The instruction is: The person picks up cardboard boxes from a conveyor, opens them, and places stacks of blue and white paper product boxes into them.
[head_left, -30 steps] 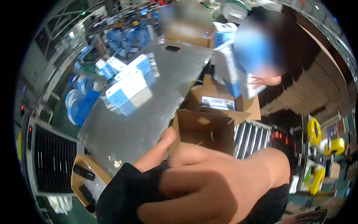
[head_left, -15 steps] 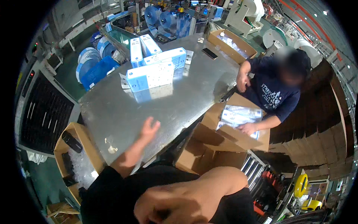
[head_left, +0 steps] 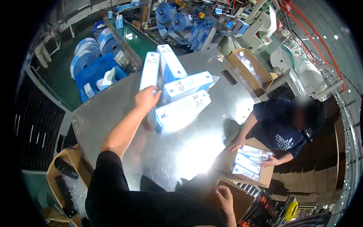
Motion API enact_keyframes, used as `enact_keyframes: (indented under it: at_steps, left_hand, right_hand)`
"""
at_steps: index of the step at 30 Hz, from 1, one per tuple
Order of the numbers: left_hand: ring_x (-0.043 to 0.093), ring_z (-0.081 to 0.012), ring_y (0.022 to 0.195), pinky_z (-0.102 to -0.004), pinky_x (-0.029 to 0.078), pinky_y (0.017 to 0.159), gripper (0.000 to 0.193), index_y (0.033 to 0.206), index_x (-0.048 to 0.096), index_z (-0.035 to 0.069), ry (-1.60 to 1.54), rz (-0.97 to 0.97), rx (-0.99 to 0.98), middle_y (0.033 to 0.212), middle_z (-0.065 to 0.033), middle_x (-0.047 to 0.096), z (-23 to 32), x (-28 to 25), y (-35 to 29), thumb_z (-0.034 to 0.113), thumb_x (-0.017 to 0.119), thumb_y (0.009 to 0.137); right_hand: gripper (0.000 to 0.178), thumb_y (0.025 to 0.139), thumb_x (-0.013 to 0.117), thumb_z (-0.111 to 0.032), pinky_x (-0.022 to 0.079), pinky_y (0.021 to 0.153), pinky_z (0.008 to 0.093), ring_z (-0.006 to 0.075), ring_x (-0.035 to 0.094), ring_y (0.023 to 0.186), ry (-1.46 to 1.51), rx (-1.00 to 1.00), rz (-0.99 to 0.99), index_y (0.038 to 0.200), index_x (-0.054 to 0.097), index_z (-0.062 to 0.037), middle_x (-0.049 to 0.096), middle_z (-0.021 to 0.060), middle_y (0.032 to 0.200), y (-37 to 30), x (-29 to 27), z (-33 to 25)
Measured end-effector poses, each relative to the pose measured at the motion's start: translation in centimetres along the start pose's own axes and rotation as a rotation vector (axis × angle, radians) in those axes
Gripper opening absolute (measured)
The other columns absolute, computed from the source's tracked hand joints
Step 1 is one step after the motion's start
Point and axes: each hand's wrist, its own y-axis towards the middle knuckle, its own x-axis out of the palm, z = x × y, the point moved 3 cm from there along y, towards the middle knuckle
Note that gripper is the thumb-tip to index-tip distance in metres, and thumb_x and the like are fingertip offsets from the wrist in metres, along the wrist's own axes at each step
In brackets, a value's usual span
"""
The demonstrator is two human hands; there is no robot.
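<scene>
Several blue-and-white boxes stand on edge on the metal table [head_left: 132, 155]. My left hand [head_left: 146, 99] is closed at the near end of the leftmost box [head_left: 150, 72] and covers that end. Right of it are a second box [head_left: 172, 64], a third box [head_left: 189, 85] and, nearest me, a fourth box [head_left: 181, 111]. My right hand [head_left: 225, 197] is low at the table's right side, with curled fingers beside an open cardboard carton [head_left: 242, 195]. What those fingers hold, if anything, is hidden.
A co-worker [head_left: 280, 126] at the right has both hands at a carton [head_left: 266, 179] of blue-and-white boxes. A phone [head_left: 229, 77] and a parts carton [head_left: 261, 85] are at the table's far right. A carton of clear plastic pieces [head_left: 77, 189] stands near left, a blue bin [head_left: 104, 62] beyond.
My left hand has gone forward across the table to the leftmost box. My right hand has moved out to the right. The co-worker's carton now stands closer to the table, with both the co-worker's hands at it.
</scene>
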Motion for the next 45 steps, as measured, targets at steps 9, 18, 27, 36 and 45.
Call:
enact_keyframes:
  at_steps: [9,18,27,36,45]
  left_hand:
    - [0.006,-0.0384,0.143,-0.0578,0.027,0.107,0.047,0.125,0.06,0.028,0.18,-0.143,0.228,0.153,-0.0112,0.022,4.8,10.8,18.3,0.055,0.052,0.088]
    - [0.015,-0.0398,0.141,-0.0539,0.034,0.105,0.049,0.091,0.073,0.02,0.125,-0.433,0.658,0.147,-0.014,0.034,5.4,12.2,9.9,0.065,0.057,0.079]
    - [0.026,-0.0325,0.137,-0.0455,0.043,0.098,0.029,0.092,0.073,0.018,-0.023,-0.64,0.72,0.139,-0.0112,0.042,1.8,2.8,-13.6,0.042,0.068,0.078]
    - [0.057,-0.03,0.107,-0.0418,0.046,0.088,0.066,0.133,0.046,0.003,-0.647,-1.018,-0.741,0.118,-0.018,0.059,-8.8,-2.0,-26.6,0.045,0.062,0.085]
    - [0.056,-0.0262,0.111,-0.0414,0.043,0.096,0.064,0.129,0.05,0.0,-1.08,-0.918,-0.236,0.12,-0.0149,0.059,-2.2,-6.9,-28.6,0.029,0.074,0.077]
  right_hand:
    - [0.012,0.092,0.062,-0.01,0.046,0.08,0.0241,0.0094,0.058,0.089,-0.166,-0.002,0.069,0.102,0.061,-0.0027,0.063,0.0009,0.095,3.2,4.6,-3.9]
    - [0.039,0.095,0.058,-0.031,0.05,0.08,0.0299,0.0162,0.059,0.096,-0.183,-0.125,0.01,0.12,0.055,-0.001,0.06,0.0083,0.107,16.7,5.9,-1.5]
    - [0.059,0.084,0.072,-0.028,0.049,0.085,0.0338,0.0222,0.061,0.097,-0.149,0.006,-0.16,0.127,0.045,0.0021,0.06,0.0161,0.111,14.8,10.6,-0.8]
    - [0.101,0.072,0.072,-0.056,0.049,0.086,0.0611,0.0362,0.053,0.117,0.072,0.465,-0.84,0.144,0.02,-0.0054,0.053,0.024,0.124,9.2,12.8,2.1]
    - [0.088,0.067,0.079,-0.003,0.052,0.092,0.0415,0.0274,0.062,0.102,0.086,-0.255,-0.768,0.137,0.025,-0.002,0.057,0.0175,0.12,8.4,8.6,-1.5]
